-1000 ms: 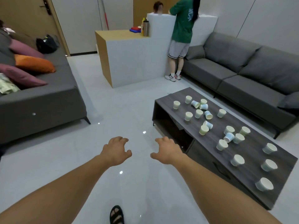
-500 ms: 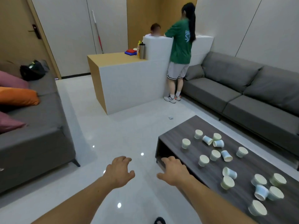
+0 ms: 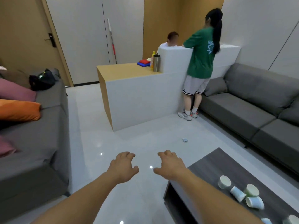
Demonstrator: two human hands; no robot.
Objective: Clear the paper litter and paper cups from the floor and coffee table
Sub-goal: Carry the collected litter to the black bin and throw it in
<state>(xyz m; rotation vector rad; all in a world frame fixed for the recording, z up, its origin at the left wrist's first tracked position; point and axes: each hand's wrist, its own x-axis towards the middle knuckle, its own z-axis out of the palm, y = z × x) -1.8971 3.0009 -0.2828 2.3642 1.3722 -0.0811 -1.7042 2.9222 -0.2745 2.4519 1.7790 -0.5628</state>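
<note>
My left hand (image 3: 123,167) and my right hand (image 3: 170,166) reach forward side by side over the white floor, fingers loosely curled, holding nothing. A dark wooden coffee table (image 3: 215,165) fills the lower right. Several paper cups (image 3: 239,194) sit and lie on it, some tipped over; more are cut off by the frame's bottom edge. A small scrap of paper litter (image 3: 184,140) lies on the floor beyond the table's far end, well ahead of both hands.
A grey sofa (image 3: 40,143) with orange and pink cushions lines the left; another grey sofa (image 3: 252,107) lines the right. A white and wood counter (image 3: 137,94) stands ahead, with a person in a green shirt (image 3: 200,62) beside it and another person seated behind.
The view has tilted up and moved forward; the table and cups have slid toward the lower right, with fewer cups showing. Both hands stay empty, held out the same way.
</note>
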